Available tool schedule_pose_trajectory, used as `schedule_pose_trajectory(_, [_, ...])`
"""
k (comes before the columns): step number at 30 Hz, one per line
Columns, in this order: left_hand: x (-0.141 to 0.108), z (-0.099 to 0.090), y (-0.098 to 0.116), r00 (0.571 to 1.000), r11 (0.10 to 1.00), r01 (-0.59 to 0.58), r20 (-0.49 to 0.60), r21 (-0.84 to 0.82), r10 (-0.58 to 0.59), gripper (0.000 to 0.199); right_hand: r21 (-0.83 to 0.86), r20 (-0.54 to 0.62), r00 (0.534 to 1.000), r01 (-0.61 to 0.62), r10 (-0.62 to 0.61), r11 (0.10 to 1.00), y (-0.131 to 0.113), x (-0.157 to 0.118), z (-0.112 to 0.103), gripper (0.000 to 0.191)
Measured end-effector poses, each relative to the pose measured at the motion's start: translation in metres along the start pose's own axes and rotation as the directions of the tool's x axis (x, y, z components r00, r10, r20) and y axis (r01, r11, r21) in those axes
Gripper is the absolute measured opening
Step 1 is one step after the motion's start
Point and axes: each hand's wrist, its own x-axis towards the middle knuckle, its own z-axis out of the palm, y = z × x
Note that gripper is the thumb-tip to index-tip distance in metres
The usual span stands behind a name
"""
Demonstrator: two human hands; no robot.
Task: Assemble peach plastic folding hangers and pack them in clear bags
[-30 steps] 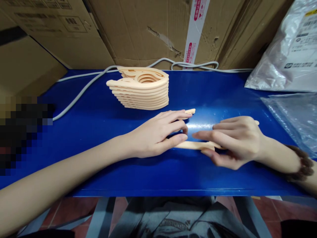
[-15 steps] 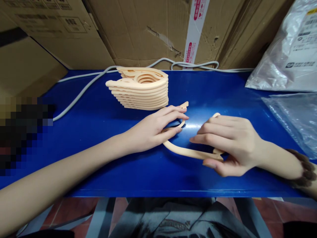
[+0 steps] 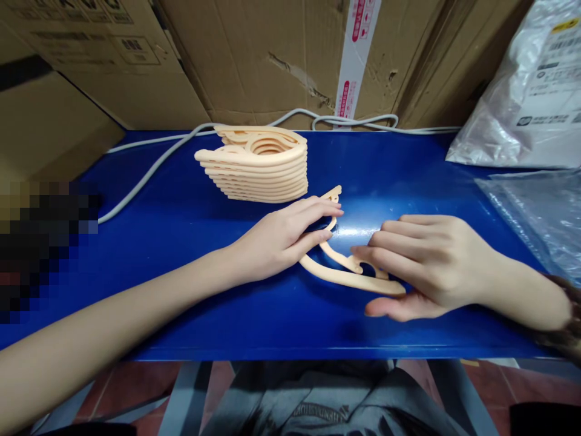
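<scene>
A beige curved plastic piece, like a folding hanger [image 3: 345,277], lies on the blue table between my hands. My left hand [image 3: 290,233] rests over its left part, fingers stretched out and a little apart, covering some of it. At its right end is my right hand [image 3: 422,263], with fingers bent and thumb apart, partly over the tip of the piece. Behind my left hand a neat stack of similar beige pieces [image 3: 258,172] stands on the table.
The blue table [image 3: 227,327] has its front edge near my body. White cable [image 3: 149,172] runs along the back and left. Cardboard boxes [image 3: 254,60] stand behind. A plastic-wrapped package [image 3: 526,115] and clear bag [image 3: 535,212] lie at the right. A blurred dark object sits at the left.
A curved inner part of the beige piece now shows between my hands, where it was hidden or raised before. My right hand has shifted slightly; my left hand stays almost in place.
</scene>
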Motion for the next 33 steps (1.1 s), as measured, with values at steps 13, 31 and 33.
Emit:
schedule_pose_trajectory(13, [0.0, 0.001, -0.003, 1.0, 0.997, 0.005, 0.021, 0.074, -0.006, 0.033, 0.098, 0.121, 0.993, -0.027, 0.015, 0.995, -0.005, 0.0, 0.01, 0.023])
schedule_pose_trajectory(31, [0.0, -0.001, -0.001, 0.997, 0.995, 0.075, 0.032, 0.067, -0.077, 0.041, 0.109, 0.161, 0.981, -0.129, 0.11, 0.986, 0.018, -0.001, 0.015, 0.018])
schedule_pose_trajectory(33, [0.0, -0.001, -0.002, 0.996, 0.996, 0.076, 0.032, 0.046, -0.077, 0.043, 0.121, 0.162, 0.98, -0.137, 0.116, 0.983, 0.018, -0.001, 0.015, 0.018])
